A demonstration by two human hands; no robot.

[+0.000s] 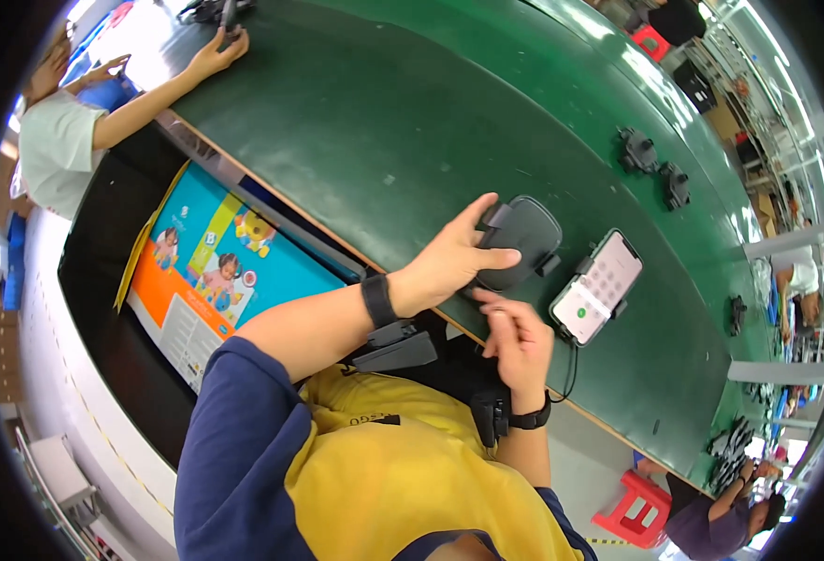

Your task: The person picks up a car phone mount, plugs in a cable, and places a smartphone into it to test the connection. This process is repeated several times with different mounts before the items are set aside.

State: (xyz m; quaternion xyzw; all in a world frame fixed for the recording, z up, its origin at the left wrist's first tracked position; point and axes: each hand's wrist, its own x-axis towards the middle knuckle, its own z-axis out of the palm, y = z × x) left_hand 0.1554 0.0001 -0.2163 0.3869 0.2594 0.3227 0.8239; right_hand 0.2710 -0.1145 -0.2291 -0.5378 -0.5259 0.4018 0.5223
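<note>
My left hand [449, 257] grips a black phone holder [527, 241] above the green table, with the thumb across its front and fingers along its side. The holder has side clamp arms and a flat dark face. Just below it is my right hand [517, 341], fingers loosely curled and apart, the index finger reaching toward the holder's lower end. Slight blur hides whether that fingertip touches it. To the right, a lit smartphone [603, 280] sits in another black clamp, and a black cable [573, 372] runs from its lower end over the table edge.
Two black holders [636, 150] lie farther back on the green table [356, 122]. A colourful printed carton [216, 252] stands in a black bin at left. A co-worker's hand [216, 54] handles dark parts at far left. Another person sits lower right near a red stool [635, 510].
</note>
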